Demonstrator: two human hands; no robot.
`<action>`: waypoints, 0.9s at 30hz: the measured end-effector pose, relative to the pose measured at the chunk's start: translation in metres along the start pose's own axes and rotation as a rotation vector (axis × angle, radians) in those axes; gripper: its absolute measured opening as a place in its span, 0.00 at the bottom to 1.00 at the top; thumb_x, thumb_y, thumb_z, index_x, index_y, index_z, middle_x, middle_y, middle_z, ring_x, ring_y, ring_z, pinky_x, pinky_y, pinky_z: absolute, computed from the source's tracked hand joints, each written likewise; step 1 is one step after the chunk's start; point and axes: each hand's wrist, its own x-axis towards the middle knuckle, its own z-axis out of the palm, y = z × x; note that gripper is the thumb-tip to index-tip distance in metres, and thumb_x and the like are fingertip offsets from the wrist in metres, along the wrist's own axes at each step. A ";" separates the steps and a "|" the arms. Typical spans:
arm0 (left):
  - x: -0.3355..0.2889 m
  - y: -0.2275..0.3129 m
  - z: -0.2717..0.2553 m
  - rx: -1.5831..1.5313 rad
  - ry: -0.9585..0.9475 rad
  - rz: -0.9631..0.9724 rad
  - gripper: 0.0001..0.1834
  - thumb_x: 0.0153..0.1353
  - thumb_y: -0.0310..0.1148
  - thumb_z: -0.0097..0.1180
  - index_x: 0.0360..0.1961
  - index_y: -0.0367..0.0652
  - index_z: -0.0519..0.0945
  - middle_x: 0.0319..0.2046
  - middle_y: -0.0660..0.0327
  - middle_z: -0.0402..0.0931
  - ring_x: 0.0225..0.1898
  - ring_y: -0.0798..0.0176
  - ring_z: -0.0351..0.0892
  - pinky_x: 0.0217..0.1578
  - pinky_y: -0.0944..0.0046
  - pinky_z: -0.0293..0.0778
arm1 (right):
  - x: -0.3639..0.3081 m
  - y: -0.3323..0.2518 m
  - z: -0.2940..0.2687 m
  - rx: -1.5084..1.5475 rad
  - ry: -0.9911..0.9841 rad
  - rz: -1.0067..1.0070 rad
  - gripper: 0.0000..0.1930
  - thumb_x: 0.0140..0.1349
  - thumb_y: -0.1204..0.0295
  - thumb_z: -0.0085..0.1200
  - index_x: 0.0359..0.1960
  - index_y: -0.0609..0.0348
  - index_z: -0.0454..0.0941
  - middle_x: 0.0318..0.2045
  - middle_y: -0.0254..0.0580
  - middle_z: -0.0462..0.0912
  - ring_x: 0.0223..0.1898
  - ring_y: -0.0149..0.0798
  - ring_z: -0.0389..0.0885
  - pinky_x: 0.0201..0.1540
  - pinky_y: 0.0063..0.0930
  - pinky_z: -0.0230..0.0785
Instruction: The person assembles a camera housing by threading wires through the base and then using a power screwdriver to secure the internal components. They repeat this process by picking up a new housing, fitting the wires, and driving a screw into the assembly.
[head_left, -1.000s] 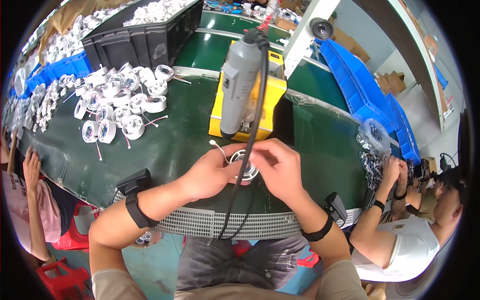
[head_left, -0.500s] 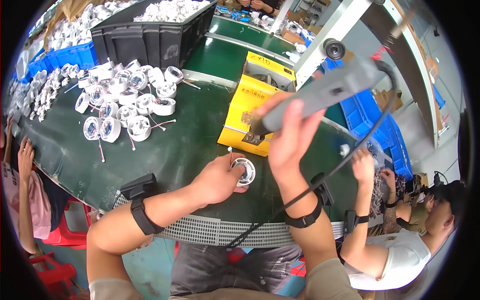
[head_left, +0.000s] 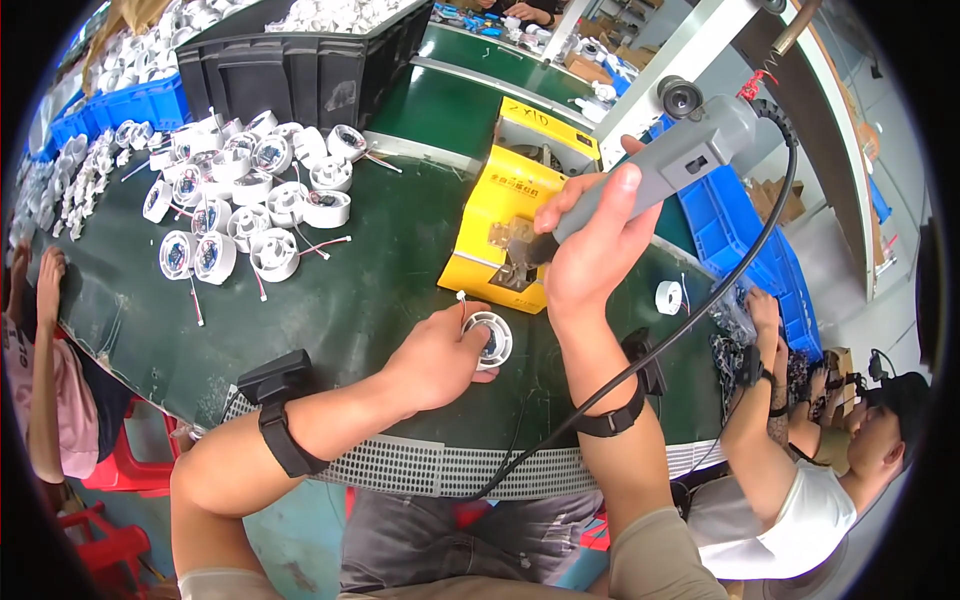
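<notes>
Screwdriver (head_left: 690, 152) now in right hand (head_left: 595, 258) (by yellow box (head_left: 508, 205))

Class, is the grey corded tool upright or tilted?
Tilted: the grey tool, gripped in the right hand, slants, its dark nose toward the yellow box.

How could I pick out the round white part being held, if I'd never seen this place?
Find the yellow box on the green table. Just below it in the picture is the person's left hand, holding a round white part. Unlike the similar parts in the heap farther left, this one is gripped in a hand.
</notes>
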 end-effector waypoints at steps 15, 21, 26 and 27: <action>0.002 0.001 -0.002 -0.059 -0.003 0.011 0.19 0.71 0.29 0.40 0.59 0.30 0.66 0.48 0.53 0.74 0.45 0.61 0.79 0.46 0.63 0.82 | -0.048 -0.023 -0.016 0.118 -0.192 0.118 0.33 0.68 0.46 0.42 0.58 0.64 0.53 0.19 0.40 0.69 0.15 0.33 0.69 0.21 0.27 0.68; 0.000 0.004 0.002 -0.046 0.064 0.062 0.17 0.69 0.30 0.41 0.52 0.29 0.71 0.42 0.51 0.77 0.38 0.61 0.82 0.40 0.65 0.82 | -0.057 -0.021 -0.018 0.167 -0.190 0.171 0.33 0.68 0.45 0.42 0.59 0.62 0.53 0.19 0.40 0.70 0.16 0.32 0.70 0.22 0.27 0.68; 0.001 0.004 0.001 -0.074 0.047 0.059 0.17 0.69 0.30 0.40 0.52 0.29 0.71 0.41 0.52 0.77 0.38 0.62 0.82 0.40 0.65 0.82 | -0.057 -0.020 -0.017 0.165 -0.197 0.170 0.32 0.68 0.45 0.42 0.59 0.61 0.53 0.20 0.39 0.70 0.16 0.32 0.70 0.22 0.27 0.68; 0.001 0.004 0.001 -0.075 0.047 0.057 0.17 0.69 0.30 0.40 0.52 0.29 0.71 0.41 0.52 0.77 0.38 0.62 0.82 0.40 0.65 0.82 | -0.057 -0.019 -0.018 0.159 -0.203 0.164 0.32 0.68 0.45 0.41 0.59 0.61 0.53 0.20 0.39 0.69 0.17 0.32 0.70 0.22 0.27 0.68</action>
